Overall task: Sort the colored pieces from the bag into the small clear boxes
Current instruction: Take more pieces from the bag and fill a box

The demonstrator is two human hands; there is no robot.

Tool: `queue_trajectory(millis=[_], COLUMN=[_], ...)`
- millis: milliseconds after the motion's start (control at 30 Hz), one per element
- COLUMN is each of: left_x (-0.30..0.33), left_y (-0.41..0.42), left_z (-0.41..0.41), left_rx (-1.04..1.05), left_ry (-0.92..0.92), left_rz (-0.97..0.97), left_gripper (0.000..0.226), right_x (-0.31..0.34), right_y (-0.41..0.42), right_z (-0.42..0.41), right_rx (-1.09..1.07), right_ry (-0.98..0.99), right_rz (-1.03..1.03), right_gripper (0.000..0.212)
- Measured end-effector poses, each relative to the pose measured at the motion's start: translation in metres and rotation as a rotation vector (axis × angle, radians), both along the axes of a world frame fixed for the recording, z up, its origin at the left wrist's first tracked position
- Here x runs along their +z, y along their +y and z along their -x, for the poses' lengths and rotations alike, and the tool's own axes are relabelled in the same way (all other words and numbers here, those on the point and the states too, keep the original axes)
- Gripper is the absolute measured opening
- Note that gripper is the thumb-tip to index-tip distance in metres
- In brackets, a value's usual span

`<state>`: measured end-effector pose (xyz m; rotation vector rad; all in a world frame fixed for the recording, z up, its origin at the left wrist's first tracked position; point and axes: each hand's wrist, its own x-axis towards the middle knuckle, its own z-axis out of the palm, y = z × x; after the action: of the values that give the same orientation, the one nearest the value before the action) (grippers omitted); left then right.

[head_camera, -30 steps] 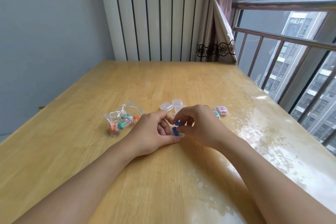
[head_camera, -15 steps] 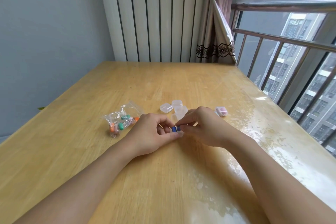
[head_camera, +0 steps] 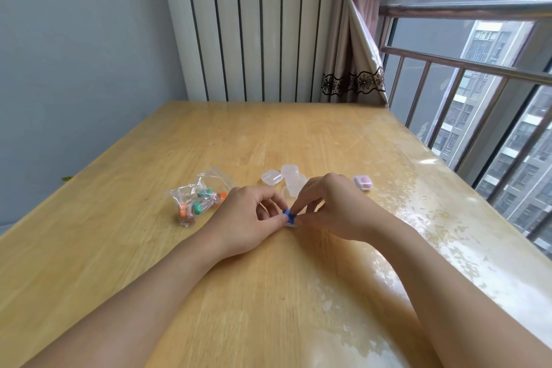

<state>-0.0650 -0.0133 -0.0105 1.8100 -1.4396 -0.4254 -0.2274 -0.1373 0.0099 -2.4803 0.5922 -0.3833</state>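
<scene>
Blue piece (head_camera: 288,214): I pinch it between left hand (head_camera: 245,218) and right hand (head_camera: 334,206), over a clear box (head_camera: 290,223). Pink box (head_camera: 362,182), right of it: filled, I judge. Bag (head_camera: 199,199), left: still holds orange and teal pieces. Spare boxes (head_camera: 285,178) behind.

Table (head_camera: 268,293): light wood, visible grain, smooth; glossy sheen with patchy reflections toward right side. Bag (head_camera: 198,199), left of hands: thin clear plastic, crinkled, shiny; glossy orange and teal pieces seen inside. Small boxes (head_camera: 288,178), far of hands: translucent frosted plastic, smooth. Pink-filled box (head_camera: 363,182), right: clear plastic. Blue piece (head_camera: 288,215), between fingertips: plastic look, slight shine. Railing (head_camera: 466,69), right: polished metal. Curtain (head_camera: 354,69): matt cloth, dark lace trim. Wall panel (head_camera: 254,24), far: white, ribbed, matt.
</scene>
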Motion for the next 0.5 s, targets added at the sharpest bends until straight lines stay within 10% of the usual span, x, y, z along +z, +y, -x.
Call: queue_trajectory(millis=[500], left_x=[-0.003], left_y=[0.0], left_z=[-0.001], left_rx=[-0.013], left_ry=[0.072], left_rz=[0.014], left_gripper=[0.015], right_x=[-0.009], right_y=[-0.003], right_z=[-0.007], right_rx=[-0.21], right_ry=[-0.085], right_rz=[-0.257], right_gripper=[0.034])
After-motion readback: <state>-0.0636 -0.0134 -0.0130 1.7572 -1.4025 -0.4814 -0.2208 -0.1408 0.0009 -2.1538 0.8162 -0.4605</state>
